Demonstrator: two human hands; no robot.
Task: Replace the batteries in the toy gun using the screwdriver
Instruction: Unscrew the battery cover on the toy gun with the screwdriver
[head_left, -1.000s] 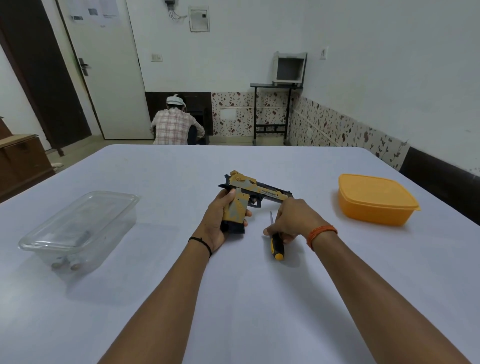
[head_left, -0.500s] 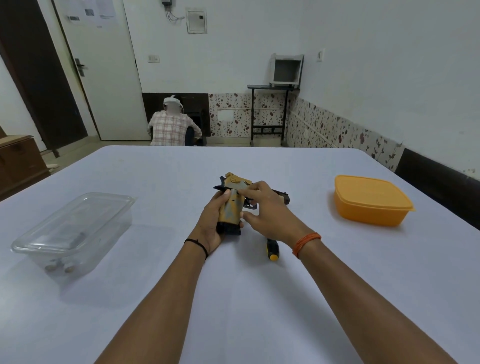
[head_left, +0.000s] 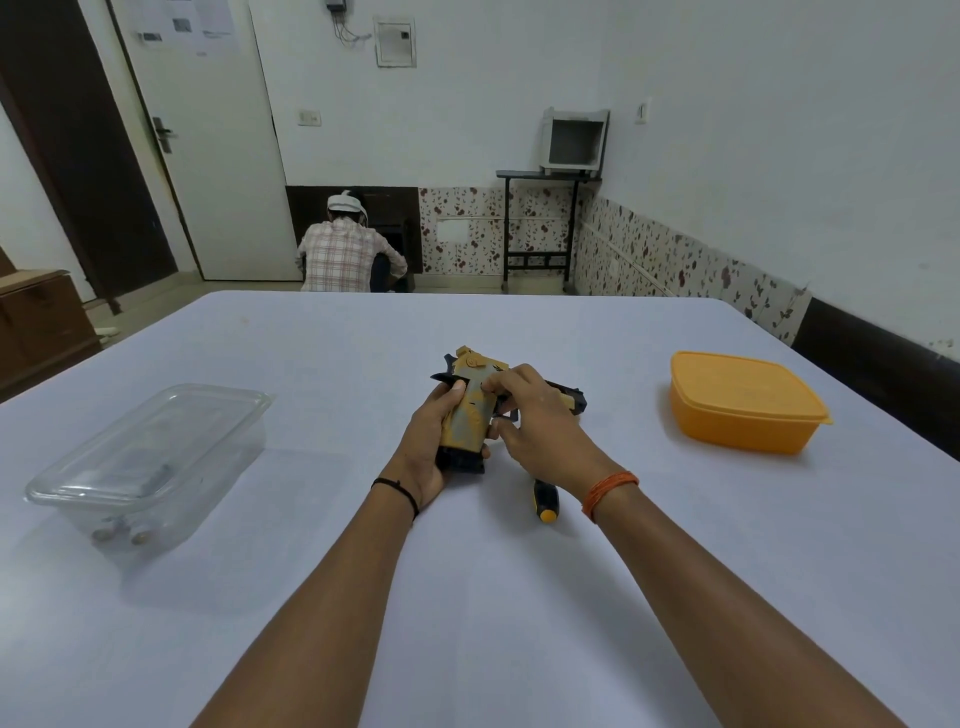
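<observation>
Fingers (head_left: 491, 387) of my right hand (head_left: 540, 423) pinch the toy gun (head_left: 475, 410) grip my left hand (head_left: 431, 447) clamps; screwdriver (head_left: 545, 501) lies behind them, best fetched without tilting.

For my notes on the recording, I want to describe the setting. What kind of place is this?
Probably a plain indoor workroom, not a home kitchen or shop. A large table with a white cover fills the room, a door and an electrical box are on the bare far wall, and another person sits working there.
</observation>
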